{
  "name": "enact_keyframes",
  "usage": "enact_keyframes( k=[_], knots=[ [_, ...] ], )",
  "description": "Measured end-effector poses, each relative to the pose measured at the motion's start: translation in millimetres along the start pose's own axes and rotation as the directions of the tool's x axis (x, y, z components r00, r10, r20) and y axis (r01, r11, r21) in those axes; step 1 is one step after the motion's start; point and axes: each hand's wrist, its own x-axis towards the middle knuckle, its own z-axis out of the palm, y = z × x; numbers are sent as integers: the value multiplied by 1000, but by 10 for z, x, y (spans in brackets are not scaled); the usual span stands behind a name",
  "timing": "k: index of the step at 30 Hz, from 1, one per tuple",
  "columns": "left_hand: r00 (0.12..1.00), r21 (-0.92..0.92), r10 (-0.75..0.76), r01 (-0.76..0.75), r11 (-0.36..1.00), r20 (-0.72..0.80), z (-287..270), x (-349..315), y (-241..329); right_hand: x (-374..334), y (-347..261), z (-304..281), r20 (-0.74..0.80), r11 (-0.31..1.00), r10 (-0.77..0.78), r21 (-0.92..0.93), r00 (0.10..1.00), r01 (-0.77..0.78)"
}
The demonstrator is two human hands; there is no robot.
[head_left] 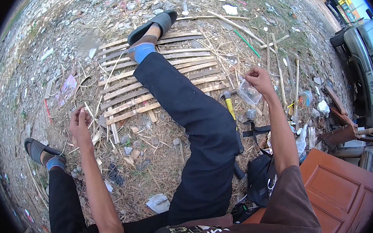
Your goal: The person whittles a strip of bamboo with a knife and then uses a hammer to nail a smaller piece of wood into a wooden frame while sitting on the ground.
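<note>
Out to the left, my left hand [80, 126] has its fingers curled together. A thin pale strip [91, 114] shows beside its fingertips; I cannot tell whether they grip it. My right hand [260, 80] is raised at the right with thumb and fingers pinched. Just below it is a clear plastic bag [249, 94] with small dark bits inside; whether the fingers touch the bag is unclear. A hammer [229, 106] with a yellow handle lies close to the bag. Between my hands, a panel of wooden slats [122, 95] lies on the ground under my outstretched leg and sandalled foot [154, 28].
Loose wooden strips [281, 78] and a green stick [246, 43] lie beyond my right hand. A black bag [260, 179] and a brown panelled door [338, 190] are at my right. A parked vehicle [368, 65] stands far right. Litter and stones cover the dry ground.
</note>
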Motion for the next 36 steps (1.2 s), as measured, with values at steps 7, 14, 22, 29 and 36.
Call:
enact_keyframes(
  k=[7,14,22,29,36],
  knots=[
    [664,6,514,-615,788,543,1143,-866,843,-671,-1563,1056,28,902,-138,418,990,113],
    [805,-210,301,-223,952,511,1226,-1154,780,-1028,-1825,2039,245,843,-208,536,947,47],
    [828,-102,230,-208,973,510,1201,-1145,622,-1096,-1635,2133,242,900,-189,431,952,69],
    [804,-348,-92,355,868,588,1271,-1245,566,-1149,-1566,2222,185,857,-153,513,971,37],
    [727,-436,-193,578,690,659,1261,-1347,526,-1210,-1563,2298,104,818,-171,570,980,82]
  ],
)
